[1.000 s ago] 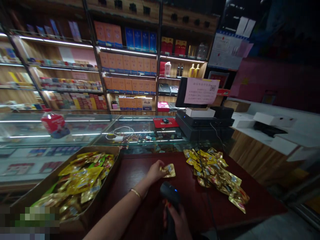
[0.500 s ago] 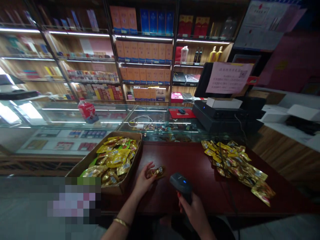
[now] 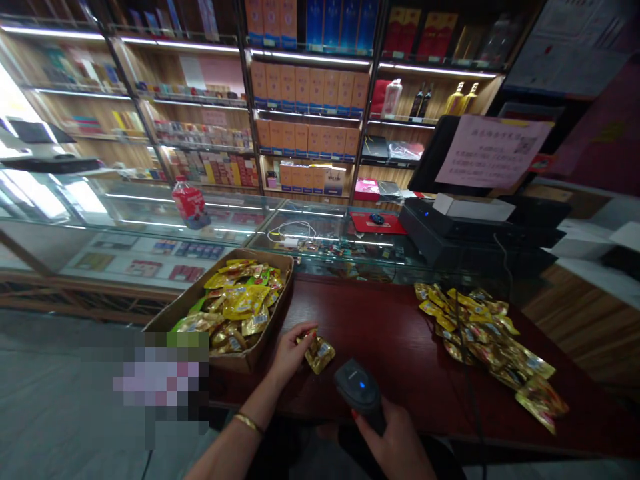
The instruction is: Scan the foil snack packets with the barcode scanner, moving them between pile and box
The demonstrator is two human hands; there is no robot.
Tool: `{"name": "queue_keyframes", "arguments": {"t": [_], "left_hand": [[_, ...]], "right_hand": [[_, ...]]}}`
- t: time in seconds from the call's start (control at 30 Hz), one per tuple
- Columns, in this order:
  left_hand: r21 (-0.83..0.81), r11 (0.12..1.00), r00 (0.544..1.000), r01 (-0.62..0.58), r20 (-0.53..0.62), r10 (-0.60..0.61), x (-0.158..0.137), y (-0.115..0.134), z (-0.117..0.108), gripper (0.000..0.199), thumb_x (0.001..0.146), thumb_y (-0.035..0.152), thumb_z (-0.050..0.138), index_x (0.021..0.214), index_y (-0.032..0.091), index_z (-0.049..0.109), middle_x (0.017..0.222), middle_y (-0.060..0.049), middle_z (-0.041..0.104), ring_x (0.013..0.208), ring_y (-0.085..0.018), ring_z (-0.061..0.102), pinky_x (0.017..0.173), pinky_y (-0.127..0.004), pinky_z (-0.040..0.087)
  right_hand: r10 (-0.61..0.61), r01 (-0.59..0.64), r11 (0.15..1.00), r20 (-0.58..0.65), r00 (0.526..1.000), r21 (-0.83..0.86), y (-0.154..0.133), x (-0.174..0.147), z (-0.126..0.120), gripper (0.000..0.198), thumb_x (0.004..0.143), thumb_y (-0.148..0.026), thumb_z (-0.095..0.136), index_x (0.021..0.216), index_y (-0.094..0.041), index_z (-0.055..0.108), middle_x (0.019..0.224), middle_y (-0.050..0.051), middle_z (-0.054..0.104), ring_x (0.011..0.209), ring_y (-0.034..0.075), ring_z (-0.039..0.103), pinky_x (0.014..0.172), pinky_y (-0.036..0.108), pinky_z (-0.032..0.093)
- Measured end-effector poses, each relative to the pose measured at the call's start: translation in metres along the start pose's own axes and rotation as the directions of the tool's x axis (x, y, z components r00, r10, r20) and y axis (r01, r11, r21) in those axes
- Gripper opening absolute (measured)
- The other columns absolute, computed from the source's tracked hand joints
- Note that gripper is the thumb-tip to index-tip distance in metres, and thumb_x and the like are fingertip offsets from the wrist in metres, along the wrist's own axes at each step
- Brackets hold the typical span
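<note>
My left hand, with a gold bangle at the wrist, pinches a small gold snack packet by its upper left edge, low over the dark red table. Wrapped round the handle of a black barcode scanner is my right hand. The scanner's head points toward the packet, and a blue light glows on top of it. Left of my left hand stands an open cardboard box filled with yellow and gold packets. A loose pile of similar packets lies on the right of the table.
Behind the table runs a glass display counter bearing a red-labelled bottle, a white cable and a mouse on a red pad. A monitor with a paper sheet stands at right. Stocked shelves line the wall.
The packet in my left hand has turned so its printed label patch faces up more. The scanner has shifted slightly left and lower in view. The camera view has tilted and shifted.
</note>
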State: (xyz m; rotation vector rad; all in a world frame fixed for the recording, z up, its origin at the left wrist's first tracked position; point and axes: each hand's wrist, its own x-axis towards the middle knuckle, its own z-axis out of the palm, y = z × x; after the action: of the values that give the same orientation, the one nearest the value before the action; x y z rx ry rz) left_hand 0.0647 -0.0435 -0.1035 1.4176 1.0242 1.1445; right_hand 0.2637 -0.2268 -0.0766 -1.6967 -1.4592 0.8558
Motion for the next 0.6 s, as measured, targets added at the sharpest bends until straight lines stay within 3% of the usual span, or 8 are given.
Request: {"name": "queue_keyframes", "arguments": {"t": [0.13,0.33,0.4,0.5,0.6], "left_hand": [[0.003,1.0,1.0,0.015,-0.006,-0.015,0.0,-0.002,0.003,0.03,0.076,0.042,0.073,0.093,0.019,0.08,0.101,-0.01,0.077,0.094,-0.026,0.07,0.086,-0.035,0.055],[0.058,0.998,1.0,0.005,0.021,-0.006,0.0,0.007,-0.001,0.028,0.074,0.04,0.073,0.093,0.021,0.081,0.106,-0.008,0.077,0.103,-0.028,0.069,0.096,-0.039,0.053],[0.062,0.998,1.0,-0.016,0.019,0.014,-0.001,0.009,0.0,0.029,0.074,0.041,0.074,0.093,0.021,0.081,0.108,-0.01,0.076,0.104,-0.028,0.068,0.098,-0.04,0.052],[0.077,0.995,0.998,-0.06,-0.001,0.061,-0.008,0.016,0.002,0.031,0.076,0.043,0.074,0.096,0.02,0.08,0.108,-0.011,0.075,0.103,-0.028,0.069,0.097,-0.041,0.054],[0.18,0.967,0.975,-0.18,-0.1,0.2,-0.016,0.041,-0.006,0.029,0.083,0.042,0.069,0.102,0.02,0.075,0.105,-0.01,0.074,0.1,-0.025,0.069,0.095,-0.039,0.055]], "right_hand": [[0.004,-0.004,1.0,-0.024,1.0,0.01,0.004,-0.002,-0.001,0.024,0.086,-0.037,0.067,0.1,-0.022,0.079,0.097,0.013,0.082,0.094,0.035,0.076,0.081,0.036,0.053],[0.004,0.0,0.997,-0.043,0.999,0.073,0.003,-0.006,-0.005,0.02,0.081,-0.032,0.072,0.097,-0.023,0.081,0.097,0.012,0.083,0.094,0.035,0.075,0.084,0.037,0.053],[0.024,-0.02,0.994,-0.041,0.999,0.11,0.007,-0.004,-0.003,0.024,0.081,-0.039,0.073,0.096,-0.022,0.081,0.092,0.012,0.083,0.087,0.034,0.075,0.078,0.036,0.053],[0.117,-0.096,0.951,-0.057,0.991,0.294,0.019,0.008,0.003,0.039,0.078,-0.058,0.074,0.077,-0.019,0.076,0.063,0.007,0.074,0.057,0.025,0.068,0.057,0.031,0.05],[0.18,-0.125,0.881,-0.079,0.981,0.456,0.031,0.024,0.007,0.056,0.071,-0.072,0.073,0.073,-0.017,0.073,0.054,0.002,0.064,0.047,0.018,0.059,0.048,0.029,0.046]]}}
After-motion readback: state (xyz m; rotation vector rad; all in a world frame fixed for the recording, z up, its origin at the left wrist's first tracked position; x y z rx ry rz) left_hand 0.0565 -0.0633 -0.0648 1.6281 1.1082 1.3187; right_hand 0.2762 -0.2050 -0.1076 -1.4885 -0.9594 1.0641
